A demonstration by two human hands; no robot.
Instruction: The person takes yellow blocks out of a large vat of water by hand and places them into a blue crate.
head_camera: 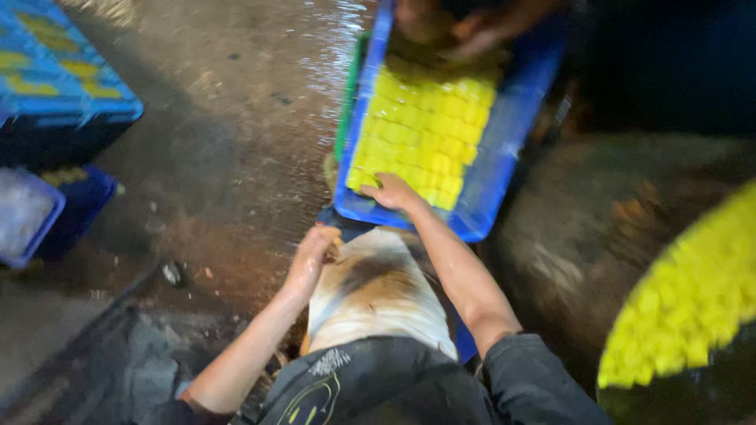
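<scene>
blue crate (pixel 496 169), seemingly yellow cubes (pixel 425 130)

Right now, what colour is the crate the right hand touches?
Blue crate, filled with yellow blocks; head view.

A wet concrete floor (pixel 236 118) is seen, glistening near the top; blue crates (pixel 59 86) with yellow pieces are stacked at the upper left; below them a smaller blue crate (pixel 31 212) with pale contents is set; a large round vessel (pixel 622 236) is seen at the right; at its edge a mass of yellow cubes (pixel 693 299) is heaped; another person's hands (pixel 472 27) are glimpsed at the top, blurred.
</scene>
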